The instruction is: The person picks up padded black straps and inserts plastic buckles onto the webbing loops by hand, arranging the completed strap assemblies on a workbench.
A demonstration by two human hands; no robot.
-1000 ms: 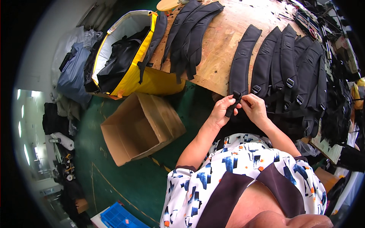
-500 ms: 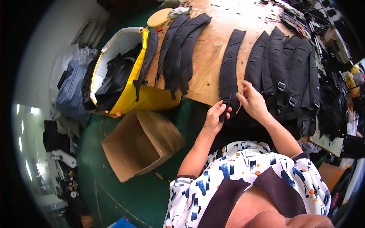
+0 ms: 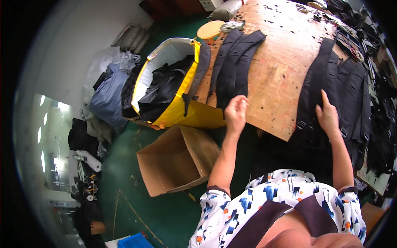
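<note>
Two groups of black padded shoulder straps lie on the wooden table. The left group of straps (image 3: 235, 62) hangs over the table's near edge. My left hand (image 3: 235, 115) is at the lower ends of that group, fingers bent in together; whatever they may hold is hidden. On the right, several straps overlap, and the leftmost strap (image 3: 312, 82) has a black plastic buckle (image 3: 301, 124) near its lower end. My right hand (image 3: 328, 118) rests against this right group, index finger stretched out and thumb apart, gripping nothing that I can see.
Bare wooden table (image 3: 273, 82) separates the groups. Left of it stands a yellow bag (image 3: 202, 113) with black material inside. An open cardboard box (image 3: 165, 165) sits on the green floor. A round stool (image 3: 211, 29) and scissors (image 3: 304, 8) are farther off.
The single strap both hands worked on now lies with the right group. My left hand has moved left to the other straps; my right hand has shifted right. The view has swung left.
</note>
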